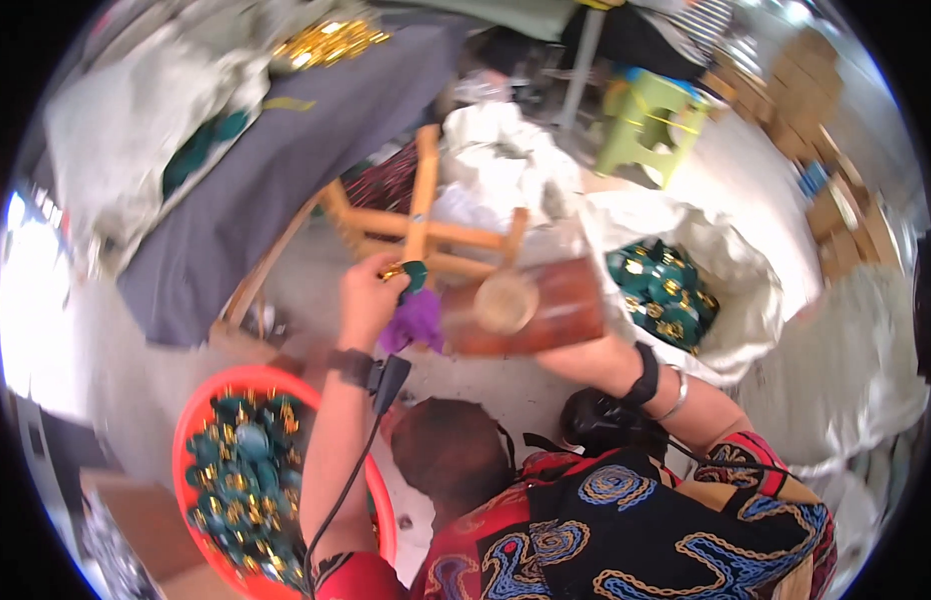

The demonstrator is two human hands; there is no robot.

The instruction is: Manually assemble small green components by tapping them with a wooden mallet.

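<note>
My left hand [371,295] is closed, its thumb and fingers pinching a small green and gold piece [414,275]. Just below that piece, a crumpled purple cloth [414,322] touches the left end of a reddish-brown wooden block [561,305]. A round tan disc shape [506,302] shows on the block, both blurred. My right hand [583,355] is at the block's near edge, with its fingers hidden or smeared, so its grip is unclear. A red-orange tub [189,420] full of similar green and gold pieces [248,480] stands by my left forearm.
Beyond the block stands a wooden frame [423,200]. To the right, a white sack [751,290] holds more green and gold pieces [666,290]. Grey cloth [316,130] covers a surface at the left. Further back are a light-green stool [651,125] and cardboard boxes [801,85].
</note>
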